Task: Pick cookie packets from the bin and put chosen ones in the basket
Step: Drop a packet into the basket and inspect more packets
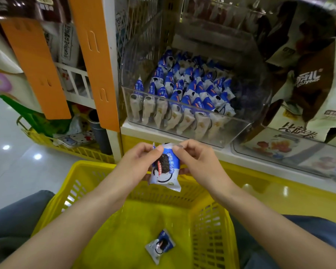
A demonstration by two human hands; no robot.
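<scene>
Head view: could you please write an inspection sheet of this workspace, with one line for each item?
Surface: white shelf ledge under the bin; glossy floor at the left.
Job's things: clear bin holds many blue-and-white cookie packets standing in rows; held packet is above the yellow basket; one loose packet lies on the basket's floor.
Clutter: yellow crate of mixed goods at the left.
Hands: left hand and right hand both pinch the held packet near its top.
Cables: nothing seen.
Surroundings: orange panels left of the bin, printed cartons to its right.
</scene>
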